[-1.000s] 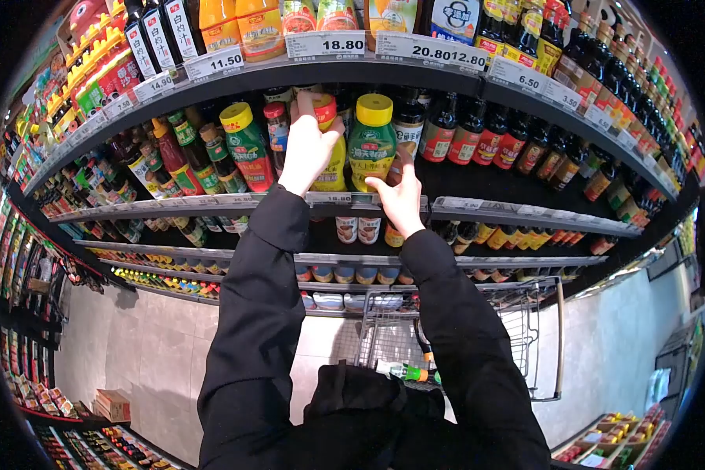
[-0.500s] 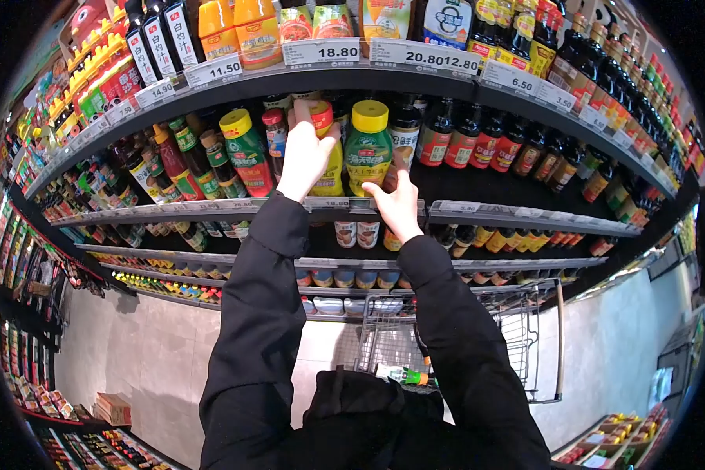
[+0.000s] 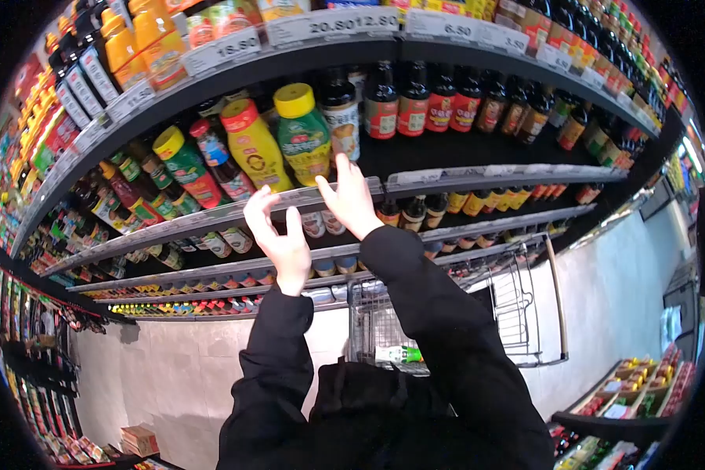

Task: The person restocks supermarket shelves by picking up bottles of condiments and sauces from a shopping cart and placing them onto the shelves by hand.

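On the shelf stands a yellow squeeze bottle with a red cap [image 3: 260,153]. Just right of it is a green squeeze bottle with a yellow cap [image 3: 301,133]. My left hand [image 3: 278,239] hangs below the yellow bottle, before the shelf's front edge [image 3: 211,219], its fingers apart and nothing in them. Close to the lower right of the green bottle, my right hand [image 3: 348,196] has thumb and fingers spread, holding nothing; whether it touches the bottle I cannot tell. A dark bottle with a white label [image 3: 341,113] stands behind my right fingertips.
Dark sauce bottles with red labels [image 3: 413,102] line the shelf to the right. Price tags [image 3: 333,27] run along the shelf above. Below my right arm is a wire shopping cart [image 3: 376,321] with a green and white item [image 3: 398,354] in it. A cardboard box [image 3: 139,440] sits on the floor.
My left hand has let go of the red-capped bottle and drawn back down toward me. My right hand stays by the green bottle. The view has tilted and shifted right.
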A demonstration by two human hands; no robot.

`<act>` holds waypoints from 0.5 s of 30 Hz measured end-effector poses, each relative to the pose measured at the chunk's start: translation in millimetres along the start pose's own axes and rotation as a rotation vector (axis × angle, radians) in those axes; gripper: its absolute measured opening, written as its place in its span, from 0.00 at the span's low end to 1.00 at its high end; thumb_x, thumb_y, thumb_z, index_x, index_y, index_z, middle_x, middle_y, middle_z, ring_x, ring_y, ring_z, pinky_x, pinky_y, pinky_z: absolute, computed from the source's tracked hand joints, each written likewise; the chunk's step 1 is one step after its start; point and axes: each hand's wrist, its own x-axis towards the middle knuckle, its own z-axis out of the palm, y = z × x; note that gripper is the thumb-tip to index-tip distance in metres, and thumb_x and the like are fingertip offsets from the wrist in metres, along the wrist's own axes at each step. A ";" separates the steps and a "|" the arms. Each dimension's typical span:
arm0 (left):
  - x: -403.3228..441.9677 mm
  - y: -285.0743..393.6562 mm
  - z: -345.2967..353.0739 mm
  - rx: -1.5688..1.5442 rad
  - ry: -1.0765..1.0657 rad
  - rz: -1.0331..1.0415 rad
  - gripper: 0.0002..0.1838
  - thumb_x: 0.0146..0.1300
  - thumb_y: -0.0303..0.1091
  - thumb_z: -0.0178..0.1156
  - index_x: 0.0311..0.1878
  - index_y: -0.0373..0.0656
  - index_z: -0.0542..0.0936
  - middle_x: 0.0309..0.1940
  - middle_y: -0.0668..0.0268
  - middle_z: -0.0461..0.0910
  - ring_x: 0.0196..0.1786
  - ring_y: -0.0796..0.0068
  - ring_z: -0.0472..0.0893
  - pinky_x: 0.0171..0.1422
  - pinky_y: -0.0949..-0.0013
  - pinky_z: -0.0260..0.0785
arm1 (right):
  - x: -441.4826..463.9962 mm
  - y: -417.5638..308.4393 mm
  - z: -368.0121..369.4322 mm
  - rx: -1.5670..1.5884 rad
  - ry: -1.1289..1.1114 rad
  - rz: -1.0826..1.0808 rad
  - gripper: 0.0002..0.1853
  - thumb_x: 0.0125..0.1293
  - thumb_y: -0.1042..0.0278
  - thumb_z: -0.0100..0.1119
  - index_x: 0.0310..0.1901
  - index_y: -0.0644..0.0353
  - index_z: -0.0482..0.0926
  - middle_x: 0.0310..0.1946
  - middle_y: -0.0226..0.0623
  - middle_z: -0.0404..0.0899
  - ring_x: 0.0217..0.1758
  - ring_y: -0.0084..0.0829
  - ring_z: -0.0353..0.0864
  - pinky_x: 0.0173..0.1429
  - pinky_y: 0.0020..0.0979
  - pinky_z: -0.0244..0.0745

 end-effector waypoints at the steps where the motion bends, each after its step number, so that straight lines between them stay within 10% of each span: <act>1: -16.9 -8.5 1.6 -0.003 -0.045 -0.006 0.18 0.57 0.16 0.57 0.51 0.37 0.70 0.58 0.56 0.68 0.62 0.65 0.70 0.72 0.62 0.60 | -1.2 4.6 2.3 -0.020 0.015 0.001 0.29 0.62 0.61 0.65 0.58 0.70 0.66 0.45 0.59 0.76 0.51 0.57 0.75 0.55 0.47 0.73; 11: -176.7 -45.5 -17.4 0.218 -0.353 -0.367 0.09 0.55 0.21 0.58 0.40 0.36 0.74 0.45 0.54 0.75 0.53 0.56 0.75 0.63 0.60 0.64 | -37.9 4.8 -31.5 0.218 0.135 -0.088 0.19 0.59 0.77 0.57 0.53 0.64 0.74 0.49 0.46 0.77 0.55 0.48 0.75 0.59 0.41 0.72; 15: -249.7 -61.3 -46.4 0.420 -0.582 -0.690 0.15 0.56 0.22 0.59 0.48 0.37 0.73 0.47 0.55 0.73 0.55 0.55 0.73 0.61 0.62 0.65 | -161.1 60.4 -61.8 0.222 0.014 0.190 0.13 0.61 0.76 0.57 0.48 0.61 0.78 0.43 0.43 0.81 0.49 0.47 0.79 0.53 0.40 0.76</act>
